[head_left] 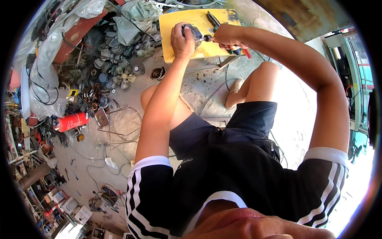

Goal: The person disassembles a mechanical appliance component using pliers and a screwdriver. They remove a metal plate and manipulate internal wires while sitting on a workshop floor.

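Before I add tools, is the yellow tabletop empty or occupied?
Occupied: a dark tool lies on the yellow tabletop; the left hand holds a dark part there.

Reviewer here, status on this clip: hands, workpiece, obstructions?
Left hand gripping dark, rounded, metallic-looking part. Right hand curled beside it, grip unclear. Part over yellow rectangular board; long dark hand tool lying close by.

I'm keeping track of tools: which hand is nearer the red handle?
Right. Your right hand is just left of the red handle; your left hand is farther left, holding the dark part.
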`<action>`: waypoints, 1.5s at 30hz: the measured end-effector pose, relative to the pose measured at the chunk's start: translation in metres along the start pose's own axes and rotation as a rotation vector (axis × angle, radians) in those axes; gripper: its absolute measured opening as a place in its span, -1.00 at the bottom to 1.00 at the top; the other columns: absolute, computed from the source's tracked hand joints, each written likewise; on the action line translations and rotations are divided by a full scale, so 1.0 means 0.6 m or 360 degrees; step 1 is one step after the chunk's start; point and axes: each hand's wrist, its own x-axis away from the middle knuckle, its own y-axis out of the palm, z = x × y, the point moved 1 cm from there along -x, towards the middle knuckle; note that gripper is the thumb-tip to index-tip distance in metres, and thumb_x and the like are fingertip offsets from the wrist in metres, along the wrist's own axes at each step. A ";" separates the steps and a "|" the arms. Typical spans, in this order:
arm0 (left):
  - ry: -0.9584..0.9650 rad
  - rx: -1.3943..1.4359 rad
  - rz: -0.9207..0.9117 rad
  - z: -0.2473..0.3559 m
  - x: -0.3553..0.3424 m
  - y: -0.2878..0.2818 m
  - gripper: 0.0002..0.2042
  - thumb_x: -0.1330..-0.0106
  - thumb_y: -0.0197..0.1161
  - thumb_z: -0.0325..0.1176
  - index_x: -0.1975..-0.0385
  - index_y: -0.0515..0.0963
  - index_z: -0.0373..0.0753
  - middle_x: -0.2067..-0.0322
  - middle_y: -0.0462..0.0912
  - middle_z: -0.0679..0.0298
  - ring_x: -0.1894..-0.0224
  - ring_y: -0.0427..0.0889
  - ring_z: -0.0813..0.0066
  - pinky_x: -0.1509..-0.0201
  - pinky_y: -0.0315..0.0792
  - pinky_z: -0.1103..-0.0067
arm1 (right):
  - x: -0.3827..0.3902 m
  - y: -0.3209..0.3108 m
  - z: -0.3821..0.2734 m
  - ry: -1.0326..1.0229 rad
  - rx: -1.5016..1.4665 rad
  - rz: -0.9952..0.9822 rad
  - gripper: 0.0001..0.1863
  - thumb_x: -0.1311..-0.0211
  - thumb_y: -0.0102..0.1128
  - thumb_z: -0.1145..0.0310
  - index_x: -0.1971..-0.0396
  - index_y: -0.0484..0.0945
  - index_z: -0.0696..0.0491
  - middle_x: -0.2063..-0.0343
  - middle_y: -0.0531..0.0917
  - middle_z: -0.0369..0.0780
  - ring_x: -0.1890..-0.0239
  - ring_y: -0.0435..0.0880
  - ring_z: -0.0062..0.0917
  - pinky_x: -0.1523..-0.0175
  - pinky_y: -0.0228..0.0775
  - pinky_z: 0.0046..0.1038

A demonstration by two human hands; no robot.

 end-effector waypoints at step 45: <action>-0.0340 -0.0216 -0.0214 -0.033 -0.048 -0.030 -0.52 -0.41 -0.36 -0.12 0.02 0.55 -0.15 0.07 0.64 0.10 -0.12 0.48 0.07 -0.43 -0.15 0.13 | -0.090 0.214 0.123 -0.0965 -0.1068 0.1283 -0.53 -0.45 -0.03 0.31 -0.32 0.31 0.00 0.40 0.61 -0.17 0.42 0.49 -0.60 0.22 0.40 -0.50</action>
